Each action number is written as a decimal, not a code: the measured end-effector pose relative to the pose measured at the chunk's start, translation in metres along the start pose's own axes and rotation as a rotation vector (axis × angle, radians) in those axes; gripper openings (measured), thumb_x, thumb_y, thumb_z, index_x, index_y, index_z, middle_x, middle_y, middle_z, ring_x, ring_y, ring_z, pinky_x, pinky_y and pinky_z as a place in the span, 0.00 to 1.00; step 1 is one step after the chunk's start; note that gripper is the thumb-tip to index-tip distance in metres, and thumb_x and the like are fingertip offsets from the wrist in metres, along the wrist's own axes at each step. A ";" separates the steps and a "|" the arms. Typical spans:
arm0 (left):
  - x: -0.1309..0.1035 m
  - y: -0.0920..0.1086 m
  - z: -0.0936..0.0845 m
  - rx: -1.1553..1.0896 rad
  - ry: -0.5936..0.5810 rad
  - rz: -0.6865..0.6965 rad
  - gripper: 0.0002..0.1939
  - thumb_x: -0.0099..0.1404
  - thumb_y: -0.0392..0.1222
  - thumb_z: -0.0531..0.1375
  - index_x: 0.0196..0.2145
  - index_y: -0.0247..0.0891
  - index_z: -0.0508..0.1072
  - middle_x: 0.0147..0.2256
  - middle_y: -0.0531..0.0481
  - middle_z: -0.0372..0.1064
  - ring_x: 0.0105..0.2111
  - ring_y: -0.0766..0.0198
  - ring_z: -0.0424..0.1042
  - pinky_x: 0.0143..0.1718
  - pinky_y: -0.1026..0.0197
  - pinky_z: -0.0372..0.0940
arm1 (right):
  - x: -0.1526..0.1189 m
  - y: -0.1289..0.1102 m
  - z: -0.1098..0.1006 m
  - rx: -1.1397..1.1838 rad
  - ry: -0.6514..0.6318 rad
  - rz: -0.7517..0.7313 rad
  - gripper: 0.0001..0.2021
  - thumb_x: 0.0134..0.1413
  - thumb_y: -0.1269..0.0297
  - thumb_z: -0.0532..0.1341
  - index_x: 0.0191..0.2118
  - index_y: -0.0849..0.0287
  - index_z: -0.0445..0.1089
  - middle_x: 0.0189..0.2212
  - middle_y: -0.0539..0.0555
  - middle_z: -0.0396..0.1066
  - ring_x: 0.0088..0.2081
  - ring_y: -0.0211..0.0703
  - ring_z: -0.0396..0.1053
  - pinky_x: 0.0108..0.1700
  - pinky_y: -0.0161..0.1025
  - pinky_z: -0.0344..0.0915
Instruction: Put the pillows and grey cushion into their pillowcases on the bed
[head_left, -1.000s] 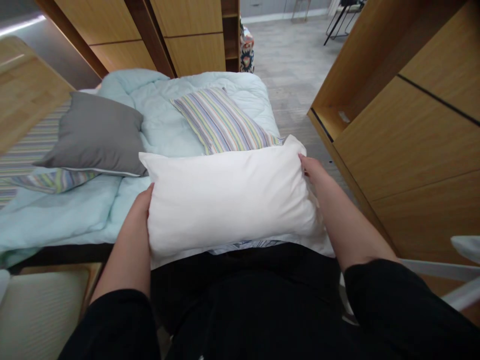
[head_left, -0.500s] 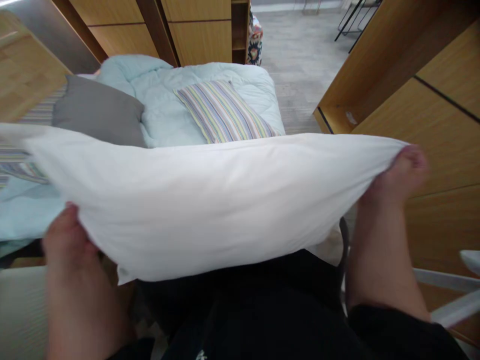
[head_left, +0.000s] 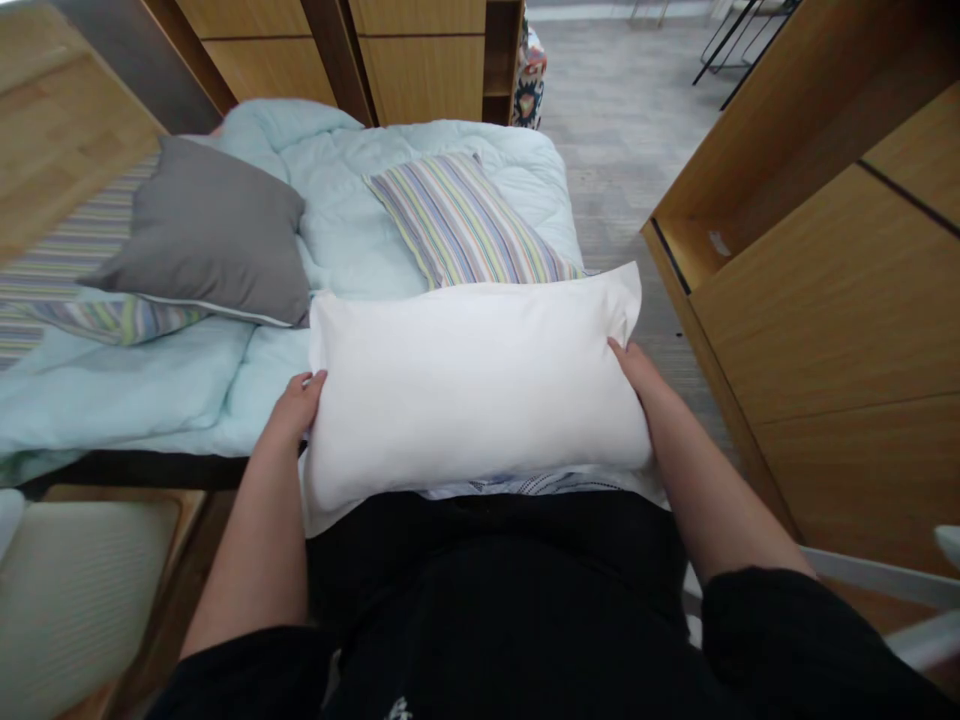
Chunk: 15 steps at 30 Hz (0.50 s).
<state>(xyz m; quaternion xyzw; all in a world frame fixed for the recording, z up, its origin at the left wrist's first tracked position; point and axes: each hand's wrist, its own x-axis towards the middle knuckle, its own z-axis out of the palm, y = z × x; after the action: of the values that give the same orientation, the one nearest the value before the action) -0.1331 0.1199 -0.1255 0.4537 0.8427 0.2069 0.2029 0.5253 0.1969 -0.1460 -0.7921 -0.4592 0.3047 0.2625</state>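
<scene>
A plump white pillow (head_left: 480, 385) lies lengthwise across the front of my body, its corners flaring out. My left hand (head_left: 300, 400) grips its left end, thumb on top and the other fingers partly hidden. At the opposite end my right hand (head_left: 637, 370) holds the edge below the upper corner, with most of its fingers behind the pillow. Under the pillow's lower edge shows a strip of blue-and-white patterned cloth (head_left: 540, 484). Just beyond is a striped pillow (head_left: 472, 225) on a pale blue comforter (head_left: 337, 240).
Left on the bed rests a grey cushion (head_left: 217, 235), with striped fabric (head_left: 71, 245) beside it. A light padded chair (head_left: 82, 590) stands at lower left. Wooden cabinets (head_left: 840, 340) line the right side, and grey floor (head_left: 607, 130) runs between them and the bed.
Both hands have come inward and the white pillow, stretched wide before, is now compact and plump. It has moved off the grey cushion, which shows more fully.
</scene>
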 end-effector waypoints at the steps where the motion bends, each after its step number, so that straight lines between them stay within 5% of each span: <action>1: -0.013 -0.006 0.001 -0.112 -0.020 -0.032 0.36 0.74 0.66 0.53 0.62 0.32 0.75 0.59 0.33 0.76 0.61 0.42 0.74 0.65 0.41 0.68 | -0.014 0.014 -0.004 -0.006 -0.005 0.025 0.30 0.66 0.43 0.65 0.59 0.66 0.75 0.58 0.72 0.76 0.67 0.65 0.69 0.70 0.57 0.63; 4: -0.047 -0.023 0.000 -0.408 -0.090 -0.014 0.39 0.74 0.69 0.53 0.64 0.34 0.74 0.62 0.36 0.75 0.66 0.44 0.71 0.70 0.45 0.64 | -0.054 0.053 -0.022 0.032 -0.070 0.053 0.29 0.62 0.39 0.66 0.55 0.59 0.79 0.55 0.68 0.79 0.64 0.67 0.73 0.66 0.58 0.69; 7: -0.061 -0.022 0.000 -0.411 -0.079 0.060 0.43 0.67 0.69 0.63 0.69 0.38 0.70 0.65 0.37 0.72 0.68 0.43 0.69 0.74 0.42 0.60 | -0.080 0.076 -0.033 0.188 -0.259 0.071 0.31 0.57 0.37 0.67 0.57 0.56 0.78 0.53 0.65 0.81 0.57 0.66 0.78 0.56 0.56 0.78; 12: -0.078 0.009 0.006 -0.599 -0.212 -0.124 0.48 0.52 0.59 0.75 0.64 0.32 0.73 0.60 0.30 0.76 0.62 0.35 0.75 0.66 0.37 0.69 | -0.112 0.062 -0.058 0.377 -0.220 0.173 0.36 0.46 0.43 0.73 0.56 0.63 0.77 0.49 0.70 0.82 0.48 0.71 0.82 0.45 0.58 0.80; 15: -0.113 0.008 -0.011 -0.802 -0.276 -0.168 0.52 0.43 0.55 0.79 0.64 0.34 0.73 0.58 0.31 0.78 0.58 0.34 0.78 0.60 0.37 0.76 | -0.142 0.044 -0.080 0.478 -0.158 0.029 0.37 0.55 0.39 0.67 0.65 0.54 0.73 0.52 0.70 0.81 0.48 0.68 0.82 0.44 0.58 0.80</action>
<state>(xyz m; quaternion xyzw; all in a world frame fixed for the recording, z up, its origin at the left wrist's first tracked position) -0.0762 0.0264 -0.0946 0.2922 0.6945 0.4381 0.4903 0.5525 0.0404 -0.0884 -0.6875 -0.3820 0.4695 0.4013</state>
